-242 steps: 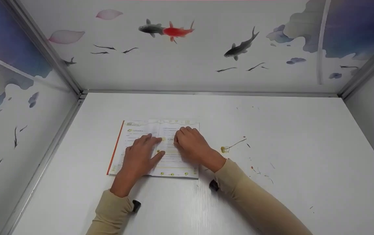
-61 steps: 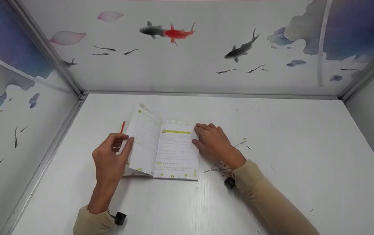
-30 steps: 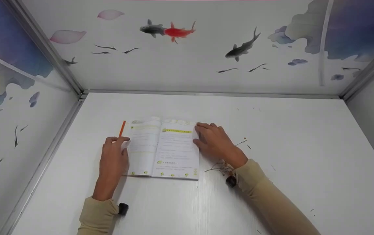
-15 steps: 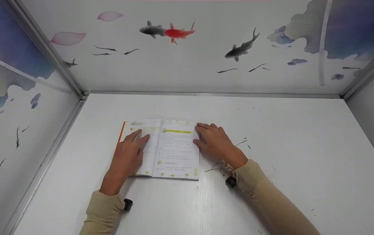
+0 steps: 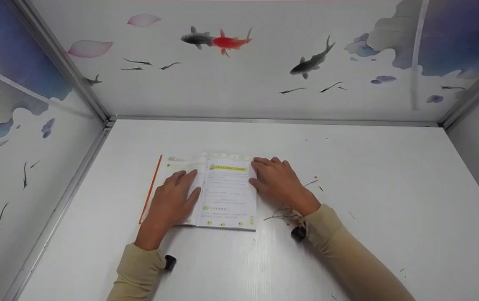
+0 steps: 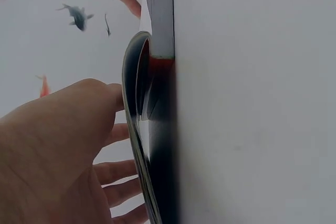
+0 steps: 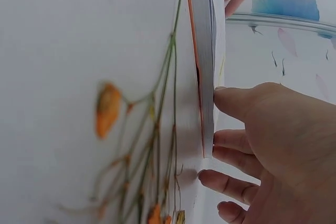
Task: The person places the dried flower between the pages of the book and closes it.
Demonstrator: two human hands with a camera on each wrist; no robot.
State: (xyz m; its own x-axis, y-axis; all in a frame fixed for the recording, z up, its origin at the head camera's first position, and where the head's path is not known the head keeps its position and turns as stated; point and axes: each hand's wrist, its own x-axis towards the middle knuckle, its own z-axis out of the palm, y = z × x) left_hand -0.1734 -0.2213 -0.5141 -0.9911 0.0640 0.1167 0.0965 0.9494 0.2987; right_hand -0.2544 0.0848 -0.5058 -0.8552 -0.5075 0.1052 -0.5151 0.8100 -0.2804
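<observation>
An open book (image 5: 229, 188) with an orange cover edge lies on the white table, left of centre. Its right page bears a yellow heading bar and lines of print. My left hand (image 5: 172, 198) rests spread on the left page, fingers toward the fold. In the left wrist view that side's pages (image 6: 137, 145) bow over a dark gap above the table. At the book's right edge, my right hand (image 5: 279, 179) touches the page margin with thumb and fingertips. The right wrist view has its thumb and fingers against the thick page block (image 7: 206, 61).
Beside the right wrist lies a dried flower sprig (image 5: 285, 215); the right wrist view shows its green stems and an orange bloom (image 7: 107, 109). Small plant bits (image 5: 321, 189) are scattered to the right. Fish-printed panels (image 5: 239, 83) enclose the back and sides.
A leaf has been turned leftward, showing a right page with a yellow heading. My left hand has moved from the left edge onto that page. My right hand shifted to the right edge earlier.
</observation>
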